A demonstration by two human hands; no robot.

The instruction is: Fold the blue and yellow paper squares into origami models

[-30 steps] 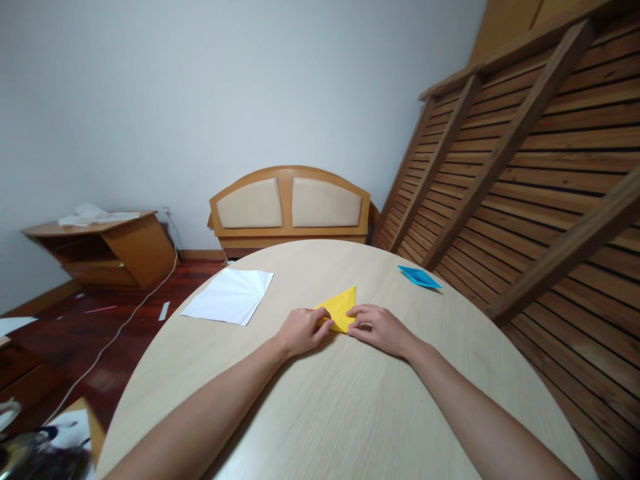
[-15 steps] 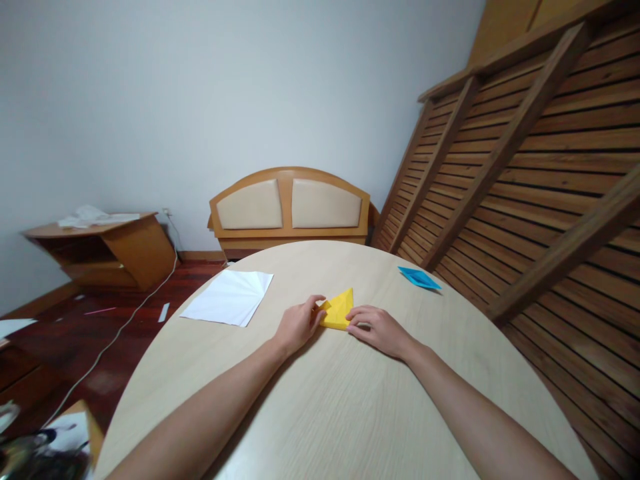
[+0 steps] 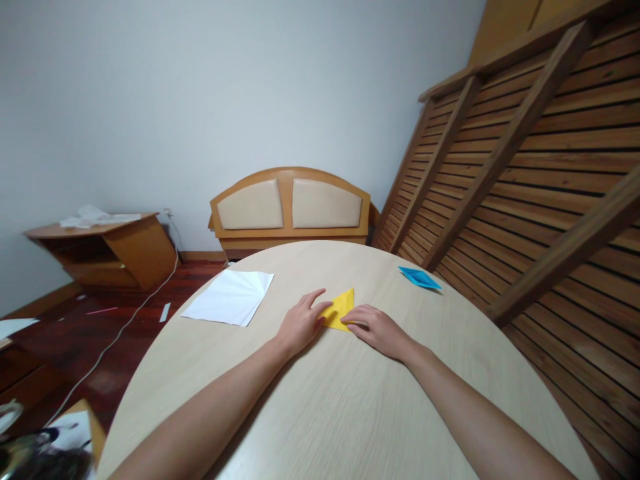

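Observation:
A folded piece of yellow paper [image 3: 340, 309], roughly triangular with its point at the far right, lies on the round table. Along its left edge rests my left hand [image 3: 301, 324], its fingers apart and stretched forward, the thumb over the paper. From the other side, my right hand [image 3: 377, 329] has its bent fingers on the paper's right part, the thumb tucked at the near right edge. Some of the paper is hidden beneath the fingers of both hands.
White creased paper [image 3: 230, 298] lies left on the pale table [image 3: 320, 413]. A blue folded paper [image 3: 420, 279] is near the right edge. Beyond stand a headboard [image 3: 290, 207] and a low cabinet [image 3: 120, 250]; wooden slats [image 3: 520, 180] lean at the right.
My left fingers have loosened from the yellow paper's left corner and spread forward. My right fingers have slid slightly left, farther over the paper.

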